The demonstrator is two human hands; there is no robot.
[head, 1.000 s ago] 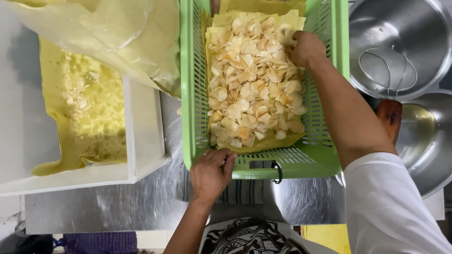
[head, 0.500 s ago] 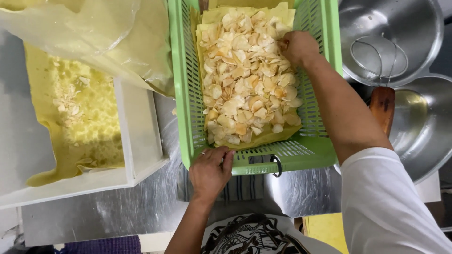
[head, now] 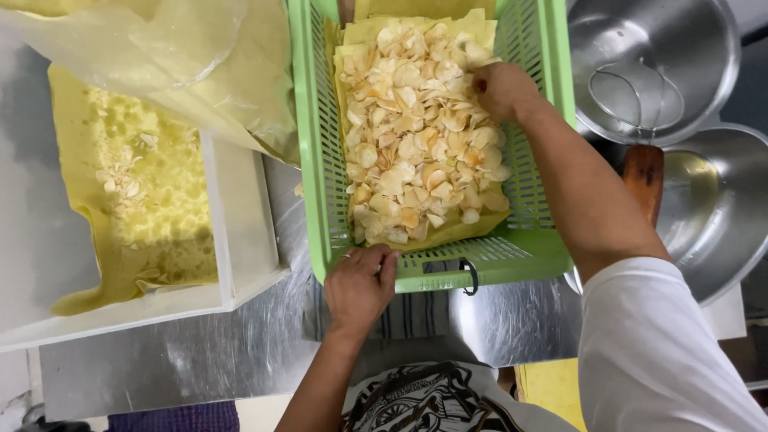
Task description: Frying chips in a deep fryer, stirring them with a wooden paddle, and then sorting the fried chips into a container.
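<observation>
- Since the earlier frames, the right hand (head: 502, 90) is sitting slightly nearer the right wall of the green slotted crate (head: 316, 160); the left hand (head: 360, 282) is staying on the crate's near rim, and the crate is lying much as it did against the tray beside it.
- Right hand: fingers curled down into the heap of pale fried chips (head: 420, 132), apparently gathering or turning some; whether any are pinched is hidden by the hand.
- Left hand: fingers folded over the near edge of the crate, by the dark handle (head: 468, 276), steadying it.
- Chips: lying on yellow paper lining (head: 448, 234) inside the crate, on the steel surface (head: 240, 352).
- Handling note, as a judgement: a light, loose touch is suiting thin chips that break easily; the braced rim is keeping the crate from sliding.
- Left of the crate: a white tray (head: 240, 232) lined with oil-stained yellow paper (head: 144, 208), few crumbs left.
- Right of the crate: two steel bowls (head: 704, 48) (head: 736, 208), a wire skimmer (head: 636, 100) in the upper one, a wooden handle (head: 642, 180) between them.
</observation>
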